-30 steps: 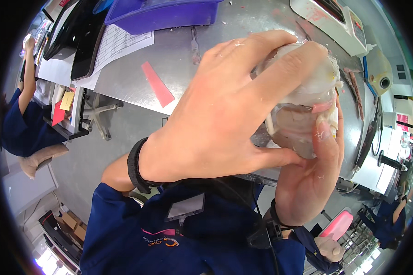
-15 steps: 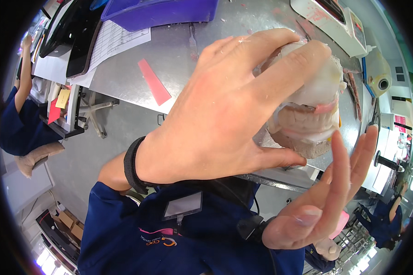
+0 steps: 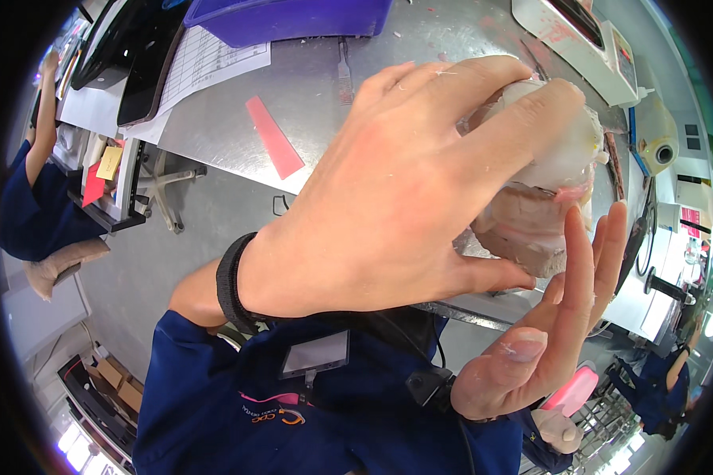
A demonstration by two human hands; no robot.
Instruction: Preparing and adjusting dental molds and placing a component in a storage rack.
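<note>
My left hand (image 3: 388, 198), with a black band at its wrist, is closed around a pair of plaster dental models (image 3: 547, 158) above the table's front edge. Its fingers reach over the whitish upper model, and the thumb presses near the base of the beige lower one. A strip of pink wax (image 3: 574, 192) shows along the seam between the two models. At the models' right side, my right hand (image 3: 543, 340) is open with its fingers stretched upward. One fingertip is at the pink wax; whether it touches cannot be told. My left hand hides part of the models.
On the metal table (image 3: 317, 95) lie a pink wax strip (image 3: 273, 138), a small flat tool (image 3: 344, 71) and a printed sheet (image 3: 214, 71). A purple bin (image 3: 293, 20) stands behind. A white device (image 3: 578, 47) is at the back right. Another person (image 3: 36, 198) sits far left.
The models have tilted and shifted slightly right and down in my left hand. My right hand's fingers have moved a little left, nearer the models' wax seam.
</note>
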